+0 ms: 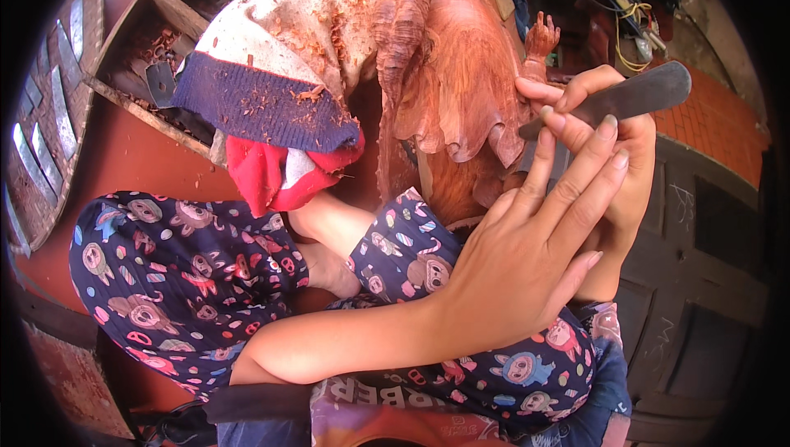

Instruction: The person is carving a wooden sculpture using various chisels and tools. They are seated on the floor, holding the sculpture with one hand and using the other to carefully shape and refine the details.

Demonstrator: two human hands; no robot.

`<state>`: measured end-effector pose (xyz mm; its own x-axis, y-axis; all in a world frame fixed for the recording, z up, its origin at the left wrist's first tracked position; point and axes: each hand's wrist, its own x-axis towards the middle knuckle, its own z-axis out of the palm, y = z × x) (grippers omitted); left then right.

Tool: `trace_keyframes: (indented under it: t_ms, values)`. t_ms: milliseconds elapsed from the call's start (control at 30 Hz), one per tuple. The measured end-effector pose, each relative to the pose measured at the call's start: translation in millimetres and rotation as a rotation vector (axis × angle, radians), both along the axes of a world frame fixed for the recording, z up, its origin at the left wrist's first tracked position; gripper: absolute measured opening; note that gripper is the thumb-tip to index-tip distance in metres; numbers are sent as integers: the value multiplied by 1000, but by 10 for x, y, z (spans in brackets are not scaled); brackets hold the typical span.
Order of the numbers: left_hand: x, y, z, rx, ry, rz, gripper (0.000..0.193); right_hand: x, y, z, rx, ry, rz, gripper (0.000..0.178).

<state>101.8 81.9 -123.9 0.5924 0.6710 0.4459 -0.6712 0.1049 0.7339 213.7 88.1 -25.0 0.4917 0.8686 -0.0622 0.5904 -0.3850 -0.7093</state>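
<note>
A flat, dark grey metal blade with a rounded end is pinched in the fingers of my right hand, raised at the right. My left hand reaches across in front of it with its fingers stretched out. Its fingertips lie at or close to the blade's lower edge; whether they press on it I cannot tell. Just beyond my hands stands a reddish-brown carved wooden figure with smooth, robe-like folds. A small carved wooden hand sticks up at its right side.
A cloth in white, navy and red, strewn with wood shavings, lies left of the carving. A round woven tray at far left holds several metal blades. Behind the cloth is a wooden box. Dark panelled doors stand at right.
</note>
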Motion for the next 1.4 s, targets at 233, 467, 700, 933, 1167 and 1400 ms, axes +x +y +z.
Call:
trace_keyframes:
  t_ms: [233,467,700,933,1167,1400]
  values:
    - [-60,-25,4,-24,24,-27,82,179,-48,-8,-62,-19,236,5]
    - [-133,-19,30,3,50,-75,80,248,-121,3,-44,-10,392,11]
    - [-87,10,-13,11,35,-48,81,133,-59,-31,-39,-105,215,11]
    - [-196,-70,109,-2,13,-46,88,62,-62,-39,-35,-88,250,9]
    - [-5,-50,18,-47,-54,-2,86,-48,80,-58,-12,-83,38,8]
    - [47,-20,23,-80,-92,-13,87,-26,76,-20,-49,-63,35,9]
